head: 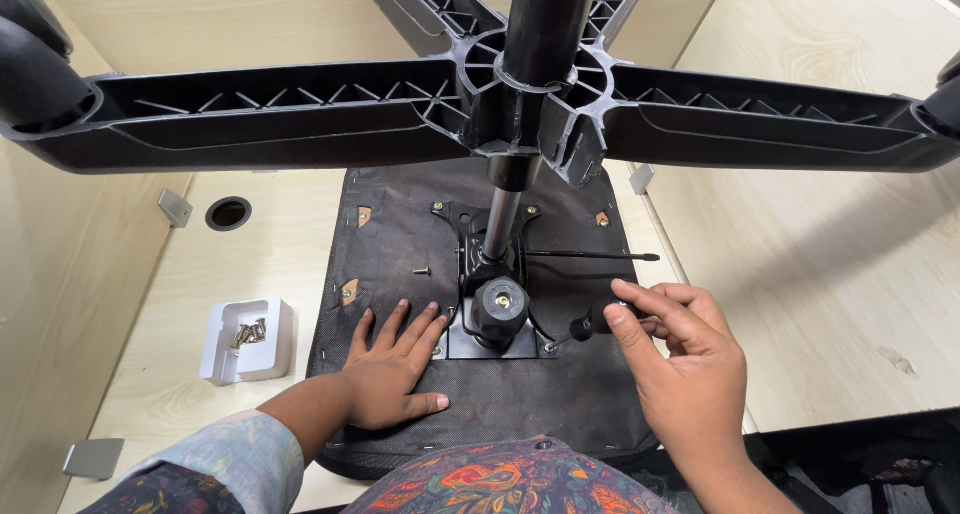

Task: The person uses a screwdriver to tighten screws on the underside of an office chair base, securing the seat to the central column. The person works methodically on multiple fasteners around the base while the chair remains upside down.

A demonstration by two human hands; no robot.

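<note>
White tray holding screws on desk; round cable hole; metal bracket.

You see the upturned chair seat, black fabric underside facing up, lying flat at centre; a black-handled screwdriver angles onto its metal mounting plate.

desk: pale wood | side panels: plywood | light: even
</note>
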